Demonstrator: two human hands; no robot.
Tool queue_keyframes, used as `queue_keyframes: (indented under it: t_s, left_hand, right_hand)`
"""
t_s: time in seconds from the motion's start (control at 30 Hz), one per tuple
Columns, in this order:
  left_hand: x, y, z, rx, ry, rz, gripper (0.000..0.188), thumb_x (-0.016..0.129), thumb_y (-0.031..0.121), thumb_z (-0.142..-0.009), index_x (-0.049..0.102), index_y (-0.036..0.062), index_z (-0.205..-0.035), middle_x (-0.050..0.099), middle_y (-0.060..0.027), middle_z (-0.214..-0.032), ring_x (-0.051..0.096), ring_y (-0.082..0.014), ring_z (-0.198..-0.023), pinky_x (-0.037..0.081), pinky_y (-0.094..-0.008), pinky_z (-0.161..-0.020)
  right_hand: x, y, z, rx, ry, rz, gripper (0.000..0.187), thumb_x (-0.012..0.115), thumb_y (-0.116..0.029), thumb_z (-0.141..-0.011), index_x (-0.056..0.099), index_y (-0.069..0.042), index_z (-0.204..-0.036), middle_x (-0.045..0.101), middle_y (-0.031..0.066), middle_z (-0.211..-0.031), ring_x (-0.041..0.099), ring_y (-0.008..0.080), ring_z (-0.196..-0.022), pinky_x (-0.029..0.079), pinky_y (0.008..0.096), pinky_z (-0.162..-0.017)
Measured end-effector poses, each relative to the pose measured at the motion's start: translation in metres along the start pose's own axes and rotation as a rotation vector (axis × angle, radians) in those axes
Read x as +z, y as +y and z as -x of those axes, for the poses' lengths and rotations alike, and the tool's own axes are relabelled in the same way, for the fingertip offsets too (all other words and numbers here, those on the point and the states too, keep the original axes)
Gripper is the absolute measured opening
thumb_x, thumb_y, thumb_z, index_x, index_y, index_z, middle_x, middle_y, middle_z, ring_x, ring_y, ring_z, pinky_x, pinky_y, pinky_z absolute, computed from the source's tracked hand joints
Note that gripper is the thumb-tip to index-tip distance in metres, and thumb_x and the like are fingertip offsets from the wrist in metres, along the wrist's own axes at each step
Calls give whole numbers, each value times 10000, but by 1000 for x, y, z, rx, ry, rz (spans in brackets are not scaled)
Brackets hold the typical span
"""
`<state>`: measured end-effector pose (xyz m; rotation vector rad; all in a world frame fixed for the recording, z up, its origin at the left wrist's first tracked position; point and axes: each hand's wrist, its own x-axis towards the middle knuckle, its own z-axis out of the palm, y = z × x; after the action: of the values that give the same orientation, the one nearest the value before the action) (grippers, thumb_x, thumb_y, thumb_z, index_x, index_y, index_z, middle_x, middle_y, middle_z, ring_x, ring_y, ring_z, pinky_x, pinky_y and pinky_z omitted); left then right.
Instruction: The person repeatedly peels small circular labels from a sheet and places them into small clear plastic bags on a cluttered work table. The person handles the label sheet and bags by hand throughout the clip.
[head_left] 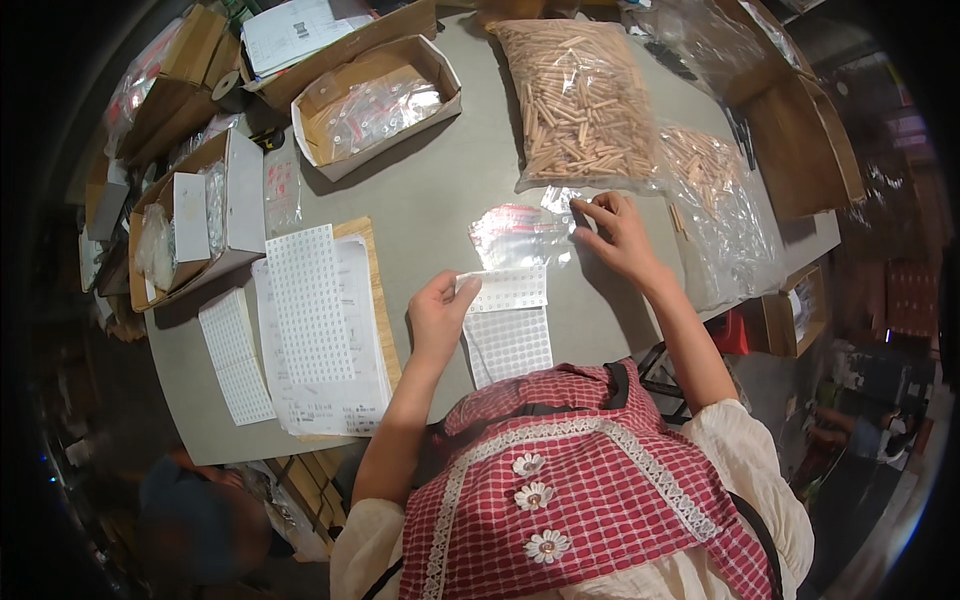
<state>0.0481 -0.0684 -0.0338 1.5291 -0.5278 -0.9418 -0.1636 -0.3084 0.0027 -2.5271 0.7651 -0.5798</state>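
My left hand (437,315) pinches the left edge of a white sheet of round stickers (512,290), its thumb on top. A second part of sticker sheet (512,345) lies under it and runs toward my apron. My right hand (622,238) is at a small clear plastic bag (558,203), with index finger and thumb stretched out apart at its edge. Just left of it lies a fanned pile of clear zip bags (515,232) with red-striped tops. Whether a loose sticker is on the right fingertips is too small to tell.
A big bag of wooden dowels (580,100) stands at the back, with an opened dowel bag (705,175) to its right. A carton of small bags (375,110) is back left. Further left are another carton (215,215), sticker sheets (310,300) and a paper stack (355,400).
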Motion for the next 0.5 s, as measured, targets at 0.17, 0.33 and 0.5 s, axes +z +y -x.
queue_keyframes:
  t_s: [0.17,0.33,0.5]
  left_hand:
    - [2,1,0,28,-10,-31,221,747,198,-961,741,-20,-999,600,48,-660,454,-20,-610,361,-228,-553]
    - [-1,-4,-2,4,-17,27,210,744,179,-964,741,-23,-1020,642,43,-691,487,-13,-626,377,-223,-558]
    - [2,0,0,-45,-17,115,213,733,175,-975,744,-23,-1052,676,31,-729,513,-12,-646,398,-219,-565]
  right_hand:
    - [1,5,3,-36,41,54,213,760,-153,-879,719,-71,-1072,635,103,-1015,562,329,-1013,464,436,-892]
    - [21,3,-17,-102,215,-67,127,754,-110,-893,688,-37,-973,646,99,-931,593,314,-934,469,425,-821]
    - [40,-61,-111,-69,278,-326,125,742,-143,-925,691,-29,-937,658,112,-847,605,312,-758,474,406,-702]
